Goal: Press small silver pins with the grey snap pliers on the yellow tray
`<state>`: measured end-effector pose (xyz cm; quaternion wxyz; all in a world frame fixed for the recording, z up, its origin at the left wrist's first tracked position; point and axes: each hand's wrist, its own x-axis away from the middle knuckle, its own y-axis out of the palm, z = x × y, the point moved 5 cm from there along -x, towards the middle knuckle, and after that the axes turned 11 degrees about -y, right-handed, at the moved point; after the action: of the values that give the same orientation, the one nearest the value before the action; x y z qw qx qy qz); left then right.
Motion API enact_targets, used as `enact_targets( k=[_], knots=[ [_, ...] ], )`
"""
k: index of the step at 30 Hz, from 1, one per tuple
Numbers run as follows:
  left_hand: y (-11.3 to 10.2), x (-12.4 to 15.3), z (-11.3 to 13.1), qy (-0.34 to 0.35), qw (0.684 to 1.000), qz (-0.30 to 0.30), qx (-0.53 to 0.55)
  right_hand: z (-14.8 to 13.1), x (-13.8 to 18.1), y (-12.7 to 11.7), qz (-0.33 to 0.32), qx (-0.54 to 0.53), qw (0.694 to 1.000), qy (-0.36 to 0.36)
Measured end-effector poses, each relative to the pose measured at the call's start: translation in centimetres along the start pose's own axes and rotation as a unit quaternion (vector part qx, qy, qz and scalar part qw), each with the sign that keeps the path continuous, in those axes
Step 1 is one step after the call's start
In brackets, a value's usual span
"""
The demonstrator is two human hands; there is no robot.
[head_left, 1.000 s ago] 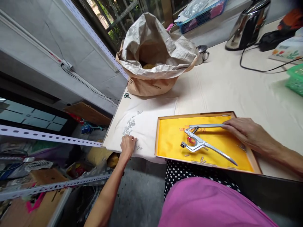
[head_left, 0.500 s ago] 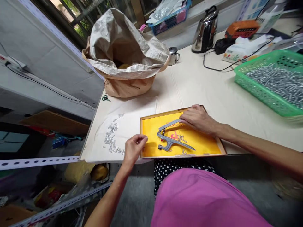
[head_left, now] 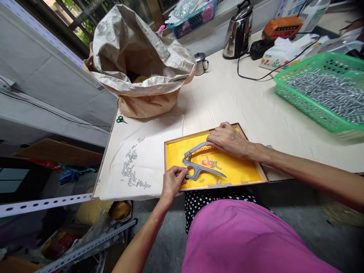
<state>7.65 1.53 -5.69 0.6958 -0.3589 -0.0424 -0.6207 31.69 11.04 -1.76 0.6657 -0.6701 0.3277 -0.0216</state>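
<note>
A wooden tray (head_left: 257, 169) with a yellow lining lies at the table's front edge. In it sit metal hand pliers (head_left: 199, 167) and a few small metal pieces. My right hand (head_left: 229, 139) rests on the pliers' upper handle, fingers curled over it. My left hand (head_left: 173, 180) is pinched at the pliers' jaw, holding something too small to make out. Several loose metal pieces (head_left: 130, 172) lie scattered on a white cloth (head_left: 159, 151) left of the tray.
A big crumpled paper sack (head_left: 139, 64) stands at the back left, small green scissors (head_left: 121, 120) beside it. A green basket (head_left: 321, 89) full of metal pieces sits at the right. Behind are a kettle (head_left: 238, 32), a steel cup (head_left: 200, 63), cables and a blue basket (head_left: 193, 19).
My left hand left the scattered pieces on the cloth and came right to the pliers' jaw, fingers pinched. My right hand stayed on the handle. The view swung right.
</note>
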Motion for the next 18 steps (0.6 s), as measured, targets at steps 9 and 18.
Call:
enact_targets(
  k=[9, 18],
  knots=[
    [0.4, 0.3, -0.4, -0.029, 0.999, -0.032, -0.014, -0.4, 0.1, 0.4, -0.011, -0.008, 1.000, 0.014],
    [0.3, 0.2, -0.4, -0.008, 0.997, -0.058, -0.050, -1.2, -0.6, 0.4, 0.001, 0.025, 0.999, 0.031]
  ],
)
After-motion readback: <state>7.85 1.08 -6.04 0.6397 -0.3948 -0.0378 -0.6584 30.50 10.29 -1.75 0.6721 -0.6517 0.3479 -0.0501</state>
